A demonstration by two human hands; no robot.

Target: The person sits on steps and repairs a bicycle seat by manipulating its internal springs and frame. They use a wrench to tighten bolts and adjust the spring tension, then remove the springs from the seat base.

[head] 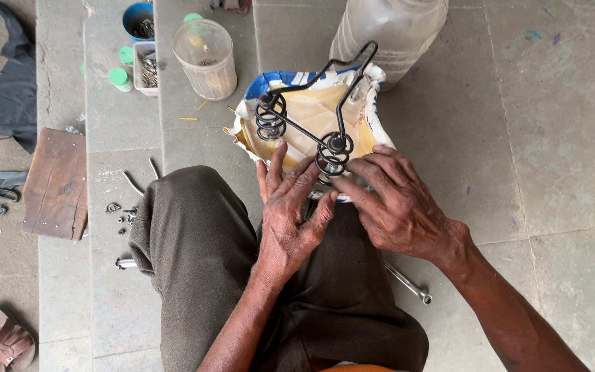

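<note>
- A seated person's left hand [289,217] lies open-fingered just below a black wire spring frame [315,114].
- The right hand [397,200], fingers spread, presses the near coil [333,153].
- The frame rests on a worn seat cover [311,117], apparently not yet fastened.

Outdoor repair workshop: stone steps [559,103], spanner [408,282], containers of screws [147,67].

I count 2 coil springs [270,116] on 1 black wire frame [342,76], 1 torn bag [311,114], 2 clear plastic jars [206,58], 1 blue cup [137,19], 3 green caps [119,78], 1 wrench [408,282], 1 wooden board [56,182], 2 sandals [5,342].
</note>
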